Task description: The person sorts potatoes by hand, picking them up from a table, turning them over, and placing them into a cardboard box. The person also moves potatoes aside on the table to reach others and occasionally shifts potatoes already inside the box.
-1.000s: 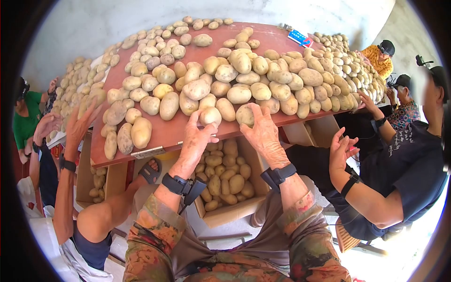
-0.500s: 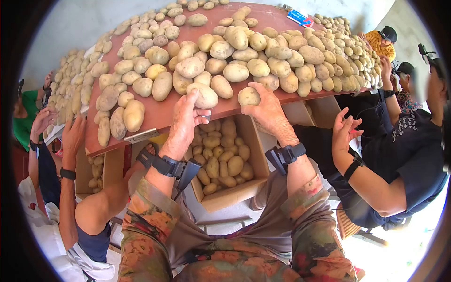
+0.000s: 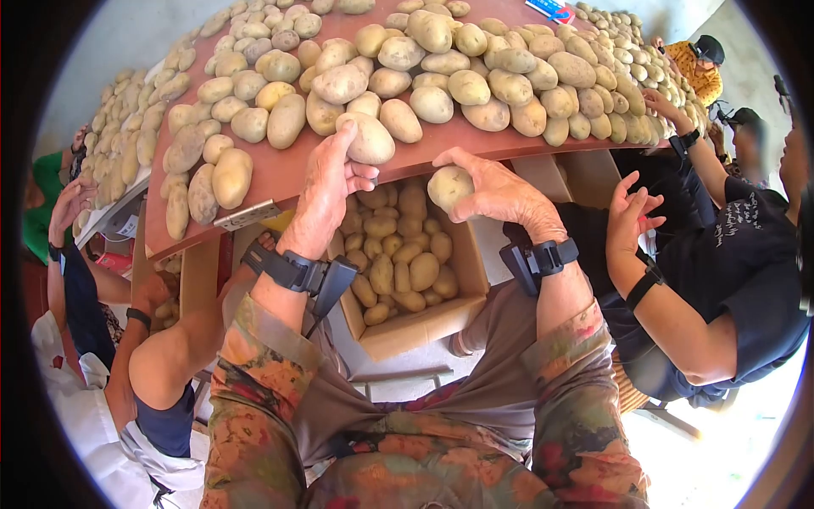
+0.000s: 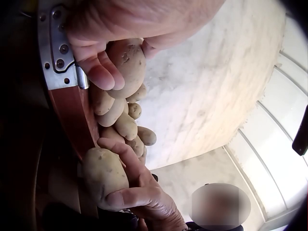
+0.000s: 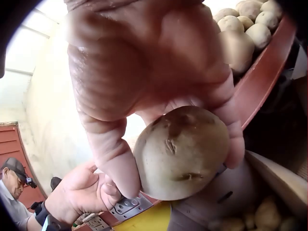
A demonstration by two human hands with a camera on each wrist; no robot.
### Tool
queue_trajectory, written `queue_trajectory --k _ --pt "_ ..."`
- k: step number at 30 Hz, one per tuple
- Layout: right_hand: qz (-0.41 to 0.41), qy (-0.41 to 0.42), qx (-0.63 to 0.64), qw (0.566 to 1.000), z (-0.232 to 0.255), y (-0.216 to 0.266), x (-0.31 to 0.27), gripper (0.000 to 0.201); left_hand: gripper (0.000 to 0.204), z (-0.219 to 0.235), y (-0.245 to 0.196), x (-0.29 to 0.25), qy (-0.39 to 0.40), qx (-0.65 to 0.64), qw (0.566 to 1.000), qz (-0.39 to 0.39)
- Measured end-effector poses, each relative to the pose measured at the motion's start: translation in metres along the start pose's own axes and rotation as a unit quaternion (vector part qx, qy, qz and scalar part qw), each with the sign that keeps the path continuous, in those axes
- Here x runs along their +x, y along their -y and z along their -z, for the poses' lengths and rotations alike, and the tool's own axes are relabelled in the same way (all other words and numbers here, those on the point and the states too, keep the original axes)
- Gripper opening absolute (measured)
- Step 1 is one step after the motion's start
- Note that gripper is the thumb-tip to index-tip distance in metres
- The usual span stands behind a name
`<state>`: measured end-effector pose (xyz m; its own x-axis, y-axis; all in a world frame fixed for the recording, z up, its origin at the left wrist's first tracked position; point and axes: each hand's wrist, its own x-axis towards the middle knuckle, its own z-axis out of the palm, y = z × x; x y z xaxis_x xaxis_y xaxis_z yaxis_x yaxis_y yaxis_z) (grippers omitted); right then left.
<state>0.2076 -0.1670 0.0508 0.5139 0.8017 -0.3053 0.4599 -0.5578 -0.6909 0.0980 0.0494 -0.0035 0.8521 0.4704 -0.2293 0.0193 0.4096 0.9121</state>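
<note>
My left hand (image 3: pixel 322 191) grips a pale oval potato (image 3: pixel 370 138) between thumb and fingers, at the front edge of the table. In the left wrist view this potato (image 4: pixel 129 72) shows between the thumb and curled fingertips. My right hand (image 3: pixel 509 199) holds a rounder potato (image 3: pixel 449 188) just off the table edge, over the back of the cardboard box. Seen from the right wrist, that potato (image 5: pixel 183 154) has dark dents in its skin and sits between thumb and fingers. Many potatoes (image 3: pixel 428 104) lie heaped on the red table (image 3: pixel 280 174) in front of both hands.
Below the table edge, between my knees, stands an open cardboard box (image 3: pixel 415 331) with potatoes in it. A metal hinge (image 3: pixel 246 215) is fixed to the table edge. A person in black (image 3: pixel 712 271) sits at right, another person's arm (image 3: pixel 140 339) is at left.
My right hand has drawn its potato from the table edge back over the box. The left hand has raised its potato slightly at the edge. The head view has tilted down.
</note>
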Motion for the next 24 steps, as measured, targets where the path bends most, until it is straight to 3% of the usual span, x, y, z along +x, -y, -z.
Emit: queue_trajectory --k 3,9,15,17,21,24 --pt "-0.004 0.037 -0.045 0.998 -0.004 -0.004 0.003 0.066 0.047 -0.001 0.0 0.0 0.001 0.002 1.0 -0.002" --pt "-0.027 0.013 -0.142 0.989 -0.02 -0.01 0.01 0.061 0.047 -0.002 -0.001 -0.001 0.002 0.0 1.0 -0.001" --pt "0.06 -0.084 -0.192 0.976 -0.028 -0.021 0.019 0.043 0.045 -0.003 -0.001 -0.002 0.006 0.015 1.0 -0.015" --pt "0.05 -0.074 -0.148 0.985 -0.021 -0.015 0.019 0.038 0.044 -0.005 -0.003 -0.006 0.016 0.039 0.999 -0.033" --pt "0.061 -0.082 -0.079 0.992 -0.013 -0.016 0.02 0.029 0.046 -0.015 -0.015 -0.02 0.119 0.056 0.991 -0.022" --pt "0.034 -0.059 0.062 0.996 -0.006 -0.009 0.018 0.03 0.047 -0.023 -0.015 -0.029 0.2 0.107 0.974 -0.006"
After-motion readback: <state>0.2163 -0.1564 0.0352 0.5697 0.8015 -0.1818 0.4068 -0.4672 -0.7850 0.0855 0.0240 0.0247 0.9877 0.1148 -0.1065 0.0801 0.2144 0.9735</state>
